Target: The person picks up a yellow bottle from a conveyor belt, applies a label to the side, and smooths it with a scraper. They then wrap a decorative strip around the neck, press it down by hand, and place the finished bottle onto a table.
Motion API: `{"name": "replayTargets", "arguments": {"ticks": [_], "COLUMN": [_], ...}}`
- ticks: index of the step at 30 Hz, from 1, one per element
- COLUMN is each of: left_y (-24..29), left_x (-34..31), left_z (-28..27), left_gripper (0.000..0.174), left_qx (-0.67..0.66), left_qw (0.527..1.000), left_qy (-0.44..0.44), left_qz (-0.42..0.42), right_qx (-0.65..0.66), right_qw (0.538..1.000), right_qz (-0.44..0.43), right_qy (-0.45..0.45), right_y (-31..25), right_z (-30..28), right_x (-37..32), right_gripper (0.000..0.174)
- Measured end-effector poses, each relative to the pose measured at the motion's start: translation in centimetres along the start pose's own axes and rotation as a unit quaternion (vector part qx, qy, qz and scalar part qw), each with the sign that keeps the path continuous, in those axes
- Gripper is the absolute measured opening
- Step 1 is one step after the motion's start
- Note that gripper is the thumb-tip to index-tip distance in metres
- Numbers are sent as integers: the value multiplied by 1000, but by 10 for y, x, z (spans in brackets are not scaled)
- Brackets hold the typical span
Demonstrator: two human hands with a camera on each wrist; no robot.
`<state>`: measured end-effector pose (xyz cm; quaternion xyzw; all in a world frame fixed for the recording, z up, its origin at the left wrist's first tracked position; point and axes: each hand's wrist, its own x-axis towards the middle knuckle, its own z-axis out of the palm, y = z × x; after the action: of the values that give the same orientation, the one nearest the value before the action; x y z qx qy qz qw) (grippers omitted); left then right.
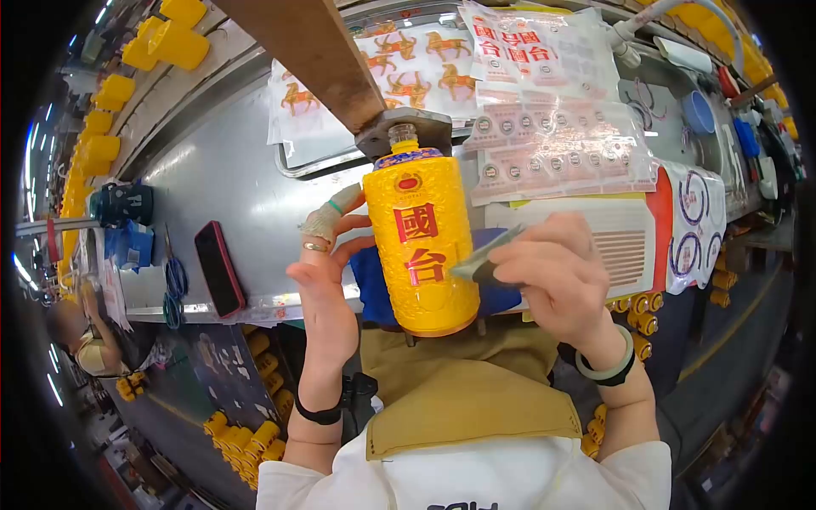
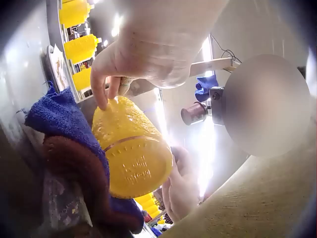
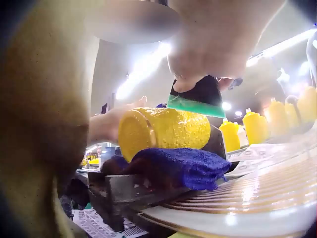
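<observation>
A yellow bottle [image 1: 421, 246] with red characters lies on a blue cloth [image 3: 183, 166] over a dark stand, its neck under a metal bracket [image 1: 404, 132]. My left hand [image 1: 327, 246], with bandaged fingers and a ring, curls its fingers [image 2: 104, 89] over the bottle's [image 2: 131, 148] left side. My right hand [image 1: 518, 263] pinches a thin green scraper [image 1: 480, 259] and holds its edge against the bottle's right side. In the right wrist view the scraper [image 3: 195, 106] rests on top of the bottle [image 3: 163, 131]. The bottle's flat base faces me.
A wooden beam [image 1: 314, 51] runs above the bracket. A dark phone [image 1: 219, 268] lies on the metal table to the left. Sheets of labels [image 1: 544, 102] and horse stickers [image 1: 408, 68] lie behind the bottle. Several yellow bottles [image 1: 102, 144] line the left edge.
</observation>
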<state>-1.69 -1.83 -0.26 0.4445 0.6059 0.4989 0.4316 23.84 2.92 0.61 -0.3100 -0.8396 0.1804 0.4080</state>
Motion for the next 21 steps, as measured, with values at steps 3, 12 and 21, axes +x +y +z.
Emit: {"name": "replayTargets", "arguments": {"ticks": [3, 12, 21], "left_y": [-2, 7, 4], "left_x": [2, 0, -4], "left_z": [-3, -7, -12], "left_gripper": [112, 115, 106], "left_qx": [2, 6, -41], "left_qw": [1000, 999, 998], "left_qy": [-13, -39, -42], "left_qz": [5, 7, 34], "right_qx": [9, -24, -204], "right_qw": [1000, 987, 960], "right_qz": [-3, -151, -185], "right_qy": [-26, -51, -60], "right_y": [-5, -29, 3], "right_z": [-5, 14, 33], "right_x": [-3, 36, 135], "right_gripper": [24, 26, 31]}}
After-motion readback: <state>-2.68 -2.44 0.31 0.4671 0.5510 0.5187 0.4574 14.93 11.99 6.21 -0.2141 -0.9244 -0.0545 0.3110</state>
